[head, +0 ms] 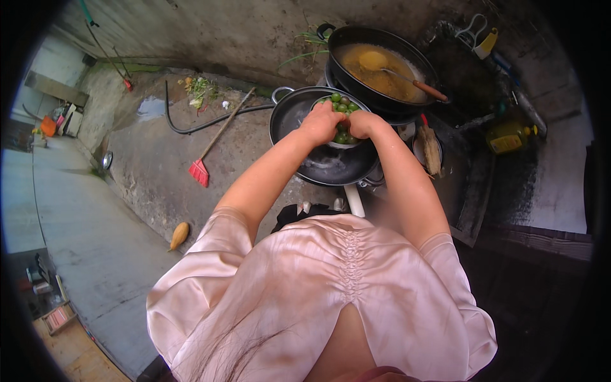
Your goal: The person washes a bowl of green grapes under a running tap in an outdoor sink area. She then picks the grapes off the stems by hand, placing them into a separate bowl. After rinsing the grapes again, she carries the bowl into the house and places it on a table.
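Observation:
My left hand (321, 125) lies over the left side of a metal bowl (344, 145) of round green fruits (342, 106), its fingers among them. At the bowl's right side, my right hand (365, 125) has its fingers curled against the fruits; whether it grips one is hidden. The bowl sits in a wide dark pan (329, 167) with metal loop handles. Behind it stands a large black wok (382, 36) of yellowish liquid, in which a ladle with a wooden handle (425, 89) rests.
A bottle of yellow liquid (507, 137) stands at the right, beyond a piece of firewood (431, 150). On the concrete floor to the left lie a black hose (210, 125), a red broom (199, 172), vegetable scraps (196, 90) and a yellow gourd-like vegetable (180, 235). A wall rises behind the wok.

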Motion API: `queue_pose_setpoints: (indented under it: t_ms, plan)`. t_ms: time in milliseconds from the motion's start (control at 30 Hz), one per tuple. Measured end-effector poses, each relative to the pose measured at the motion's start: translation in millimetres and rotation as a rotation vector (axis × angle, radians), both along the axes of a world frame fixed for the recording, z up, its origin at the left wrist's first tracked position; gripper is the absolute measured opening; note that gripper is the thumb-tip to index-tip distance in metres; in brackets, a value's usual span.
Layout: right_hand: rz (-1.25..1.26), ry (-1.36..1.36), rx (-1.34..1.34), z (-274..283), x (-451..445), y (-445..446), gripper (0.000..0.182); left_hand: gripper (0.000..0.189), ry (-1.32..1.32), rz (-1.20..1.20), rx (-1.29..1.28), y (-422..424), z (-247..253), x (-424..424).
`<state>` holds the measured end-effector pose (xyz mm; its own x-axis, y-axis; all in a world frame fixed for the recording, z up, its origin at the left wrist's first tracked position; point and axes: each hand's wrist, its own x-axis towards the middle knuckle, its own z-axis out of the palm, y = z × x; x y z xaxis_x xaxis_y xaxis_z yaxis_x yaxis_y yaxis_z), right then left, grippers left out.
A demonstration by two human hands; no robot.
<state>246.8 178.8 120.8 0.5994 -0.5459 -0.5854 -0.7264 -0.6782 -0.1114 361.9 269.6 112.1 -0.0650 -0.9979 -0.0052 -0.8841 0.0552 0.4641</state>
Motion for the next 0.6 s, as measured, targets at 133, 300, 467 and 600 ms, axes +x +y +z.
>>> queue_pose_setpoints:
  t_ms: [133,300,467,600]
  plan:
    - [0.014,-0.042,0.048,-11,-6,-5,0.019,0.030,-0.001,-0.008,0.001,-2,-2,2]
    - [-0.015,-0.186,0.069,13,-12,10,0.019,0.026,0.045,-0.018,-0.014,-2,-6,7]
    - [-0.078,-0.636,0.051,-2,-38,1,0.016,0.025,0.256,-0.109,-0.155,-2,-6,11]
    - [-0.256,-0.724,0.238,27,-36,8,0.018,0.026,0.369,-0.102,-0.061,1,3,8]
